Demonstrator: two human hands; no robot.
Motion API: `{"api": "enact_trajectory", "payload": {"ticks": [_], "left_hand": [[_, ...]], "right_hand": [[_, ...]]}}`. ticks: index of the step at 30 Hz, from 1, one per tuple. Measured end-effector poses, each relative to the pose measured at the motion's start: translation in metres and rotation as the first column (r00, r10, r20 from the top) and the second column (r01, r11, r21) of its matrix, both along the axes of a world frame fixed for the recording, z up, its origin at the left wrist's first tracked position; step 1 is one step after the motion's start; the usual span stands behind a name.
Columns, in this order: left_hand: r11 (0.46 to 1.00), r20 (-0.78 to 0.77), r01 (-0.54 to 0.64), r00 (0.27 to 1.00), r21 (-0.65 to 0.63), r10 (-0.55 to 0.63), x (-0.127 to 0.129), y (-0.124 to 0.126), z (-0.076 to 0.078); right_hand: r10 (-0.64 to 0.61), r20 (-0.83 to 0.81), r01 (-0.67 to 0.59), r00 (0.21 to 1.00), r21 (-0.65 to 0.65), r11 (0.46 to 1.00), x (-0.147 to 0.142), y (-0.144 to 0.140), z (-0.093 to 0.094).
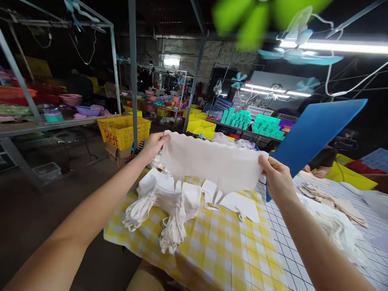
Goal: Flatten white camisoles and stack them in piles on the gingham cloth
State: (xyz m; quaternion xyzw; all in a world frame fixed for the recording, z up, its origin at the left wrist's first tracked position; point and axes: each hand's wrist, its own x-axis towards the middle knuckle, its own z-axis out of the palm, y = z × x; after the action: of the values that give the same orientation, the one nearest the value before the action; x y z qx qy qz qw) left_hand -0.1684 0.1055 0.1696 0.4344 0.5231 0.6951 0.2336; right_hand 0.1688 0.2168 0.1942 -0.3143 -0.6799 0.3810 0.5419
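Observation:
I hold a cream cloth piece with a wavy top edge stretched out in the air. My left hand pinches its upper left corner. My right hand grips its right edge and also holds a blue board that slants up to the right. Below the cloth, a pile of white cloth bags with bundled handles lies on a yellow checked tablecloth.
A white gridded table surface carries more cream cloth at right, where another person's hands rest. A yellow crate stands at left beyond a metal pole. Teal box stacks and shelves fill the back. The floor at left is dark.

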Motion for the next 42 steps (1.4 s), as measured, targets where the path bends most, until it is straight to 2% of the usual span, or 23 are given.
{"api": "enact_trajectory", "payload": {"ticks": [4, 7, 10, 13, 15, 16, 18, 20, 22, 26, 28, 31, 34, 37, 42], "left_hand": [[0.995, -0.03, -0.098, 0.995, -0.003, 0.098, -0.023, -0.025, 0.007], [0.989, -0.051, -0.147, 0.988, -0.014, 0.146, -0.041, -0.037, 0.01], [0.985, -0.046, -0.167, 0.985, -0.052, 0.165, -0.061, -0.035, 0.0], [0.954, -0.097, -0.206, 0.977, -0.217, 0.189, -0.077, -0.018, -0.035], [0.872, -0.25, -0.302, 0.944, -0.385, 0.217, -0.083, -0.002, -0.069], [0.815, -0.35, -0.363, 0.912, -0.452, 0.212, -0.084, 0.006, -0.086], [0.733, -0.457, -0.43, 0.871, -0.528, 0.182, -0.084, 0.019, -0.119], [0.685, -0.504, -0.453, 0.852, -0.57, 0.144, -0.081, 0.027, -0.142], [0.64, -0.549, -0.479, 0.83, -0.601, 0.105, -0.078, 0.032, -0.156], [0.557, -0.618, -0.537, 0.784, -0.633, 0.054, -0.075, 0.036, -0.163], [0.518, -0.678, -0.585, 0.735, -0.624, 0.014, -0.073, 0.036, -0.163], [0.494, -0.767, -0.653, 0.64, -0.574, -0.046, -0.07, 0.034, -0.162], [0.496, -0.794, -0.67, 0.604, -0.552, -0.067, -0.067, 0.031, -0.161], [0.509, -0.78, -0.653, 0.623, -0.56, -0.06, -0.065, 0.027, -0.161], [0.57, -0.77, -0.613, 0.635, -0.548, -0.057, -0.068, 0.018, -0.165]], "right_hand": [[0.118, -0.045, -0.121, 0.992, -0.077, 0.99, -0.027, -0.023, 0.006], [0.204, -0.089, -0.216, 0.975, -0.163, 0.963, -0.044, -0.035, 0.008], [0.24, -0.109, -0.261, 0.965, -0.266, 0.928, -0.061, -0.03, -0.004], [0.222, -0.096, -0.242, 0.97, -0.394, 0.887, -0.082, -0.009, -0.039], [0.191, -0.013, -0.176, 0.981, -0.454, 0.873, -0.096, 0.008, -0.075], [0.178, 0.072, -0.124, 0.981, -0.474, 0.872, -0.102, 0.014, -0.095], [0.164, 0.28, -0.011, 0.946, -0.478, 0.878, -0.11, 0.024, -0.134], [0.164, 0.391, 0.047, 0.906, -0.478, 0.877, -0.113, 0.029, -0.166], [0.161, 0.438, 0.078, 0.884, -0.479, 0.874, -0.111, 0.03, -0.189], [0.145, 0.525, 0.13, 0.839, -0.451, 0.883, -0.107, 0.029, -0.207], [0.141, 0.555, 0.143, 0.82, -0.436, 0.888, -0.106, 0.029, -0.21], [0.126, 0.589, 0.158, 0.798, -0.407, 0.899, -0.109, 0.03, -0.213], [0.093, 0.615, 0.173, 0.783, -0.359, 0.917, -0.112, 0.031, -0.215], [0.044, 0.634, 0.19, 0.772, -0.297, 0.936, -0.113, 0.029, -0.217], [-0.003, 0.654, 0.206, 0.757, -0.233, 0.95, -0.109, 0.025, -0.225]]}}
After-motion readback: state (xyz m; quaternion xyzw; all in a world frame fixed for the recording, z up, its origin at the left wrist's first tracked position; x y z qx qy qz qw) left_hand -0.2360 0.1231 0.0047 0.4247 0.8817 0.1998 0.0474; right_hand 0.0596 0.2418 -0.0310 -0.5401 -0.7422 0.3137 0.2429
